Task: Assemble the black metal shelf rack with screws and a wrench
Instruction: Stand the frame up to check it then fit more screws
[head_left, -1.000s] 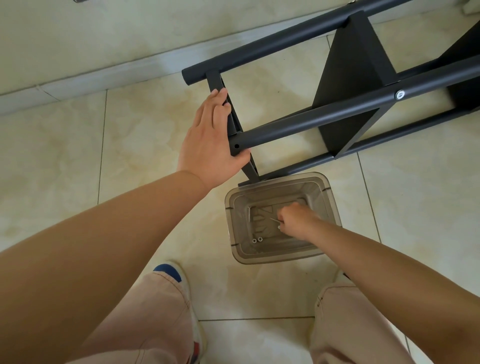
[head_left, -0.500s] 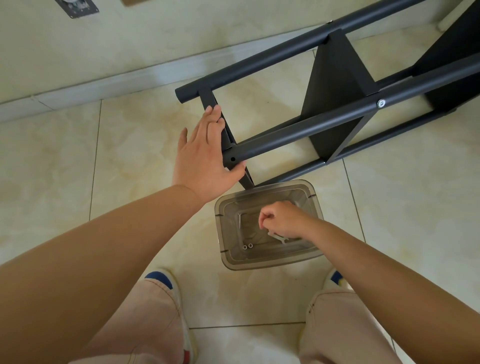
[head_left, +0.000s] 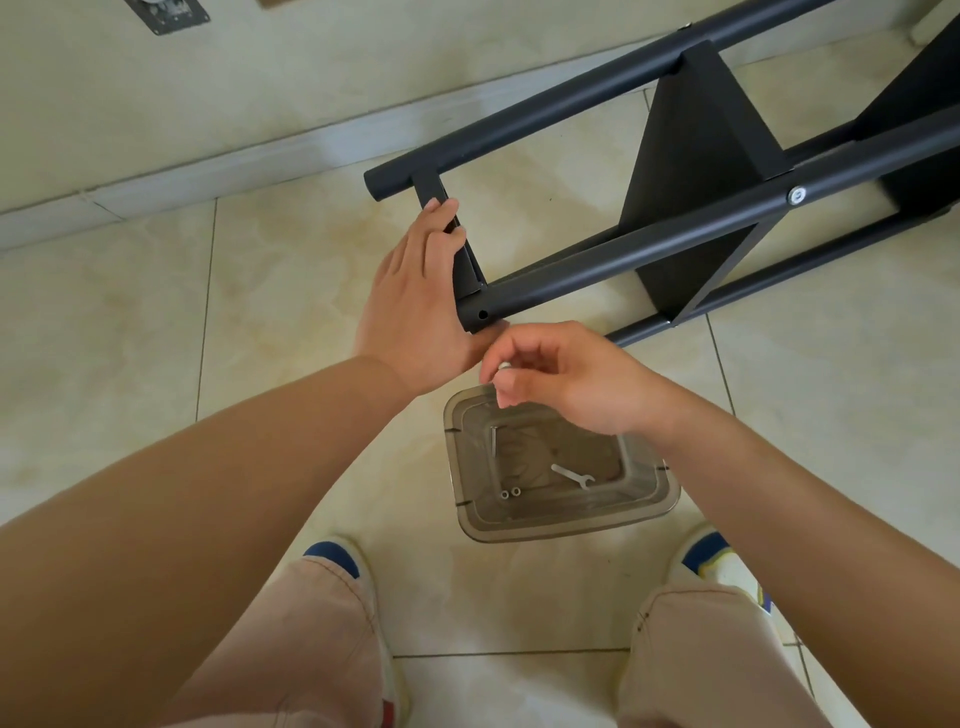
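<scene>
The black metal rack (head_left: 649, 254) lies on its side on the tiled floor, its tubes running up to the right. My left hand (head_left: 415, 296) holds the short crossbar at the rack's near end, beside an empty screw hole (head_left: 482, 314). My right hand (head_left: 561, 379) hovers above the clear plastic box (head_left: 670, 493) and pinches a small silver screw (head_left: 503, 367) between its fingertips, just below that tube end. In the box lie a small wrench (head_left: 571, 475), a long screw (head_left: 493, 441) and two nuts (head_left: 510, 493). One fitted screw head (head_left: 796, 195) shows on the near tube.
A wall with a pale baseboard (head_left: 208, 176) runs behind the rack. My knees and both shoes (head_left: 332, 558) are at the bottom, on either side of the box. A metal plate (head_left: 166, 13) is fixed to the wall at top left.
My right hand has come up out of the box with a screw pinched in its fingers and moved toward the tube end. The wrench stayed in the box. My left hand keeps hold of the crossbar.
</scene>
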